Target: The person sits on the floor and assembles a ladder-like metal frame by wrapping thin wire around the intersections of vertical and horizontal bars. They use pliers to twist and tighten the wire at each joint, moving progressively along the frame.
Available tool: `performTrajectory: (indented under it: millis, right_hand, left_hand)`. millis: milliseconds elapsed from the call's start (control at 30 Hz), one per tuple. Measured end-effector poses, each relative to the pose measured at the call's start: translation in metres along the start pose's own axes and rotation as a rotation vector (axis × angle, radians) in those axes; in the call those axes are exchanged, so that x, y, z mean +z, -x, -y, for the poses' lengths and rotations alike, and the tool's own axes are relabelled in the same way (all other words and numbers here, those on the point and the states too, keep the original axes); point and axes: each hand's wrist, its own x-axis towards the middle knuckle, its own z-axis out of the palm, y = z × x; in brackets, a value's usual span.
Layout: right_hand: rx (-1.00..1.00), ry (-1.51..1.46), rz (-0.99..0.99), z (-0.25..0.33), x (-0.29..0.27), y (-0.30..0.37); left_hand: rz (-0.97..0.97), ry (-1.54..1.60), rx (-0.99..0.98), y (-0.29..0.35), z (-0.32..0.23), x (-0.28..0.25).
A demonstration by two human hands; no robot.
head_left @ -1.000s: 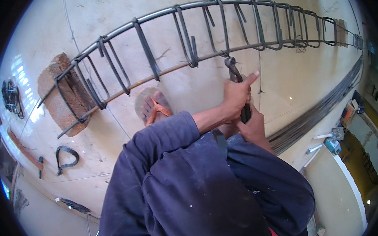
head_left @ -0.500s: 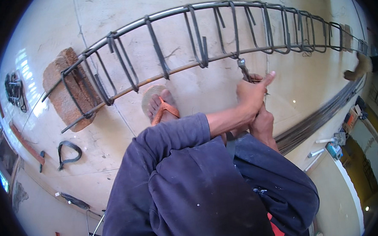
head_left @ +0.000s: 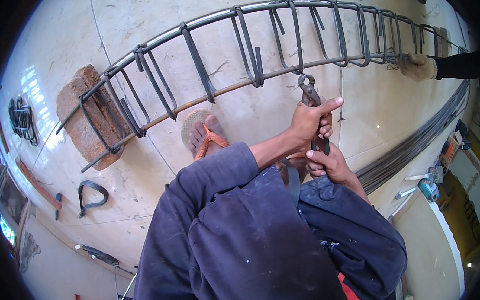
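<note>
A pair of end-cutting pincers (head_left: 309,93) points away from me, its rounded jaws apart just below the near bar of a rebar cage (head_left: 226,89). My left hand (head_left: 313,121) is wrapped round the upper handles, thumb sticking out to the right. Lower down, my right hand (head_left: 330,164) grips the handle ends. Square-bent stirrups cross between the long bars of the cage. The jaws look slightly apart from the closest stirrup (head_left: 298,38).
A reddish block (head_left: 96,152) supports the cage's left end. At right, another person's gloved hand (head_left: 417,67) touches the cage. Long thin rods (head_left: 413,146) lie at right. A wire loop (head_left: 102,194) and bundled stirrups (head_left: 21,120) lie at left. My sandalled foot (head_left: 212,139) is near the cage.
My hands have shifted so the pincers' head and handles show more, with the jaws now spread. The other person's gloved hand has moved left onto the cage.
</note>
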Motion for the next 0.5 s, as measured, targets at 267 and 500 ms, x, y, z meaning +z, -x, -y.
performTrajectory:
  millis: [267, 500]
  right_hand:
    - [-0.473, 0.939, -0.612, -0.004, 0.022, 0.001]
    - [-0.617, 1.109, -0.486, -0.020, -0.006, -0.003]
  left_hand:
    - [-0.364, -0.195, 0.187, -0.015, 0.014, 0.009]
    - [-0.515, -0.414, 0.196, -0.006, 0.008, 0.019]
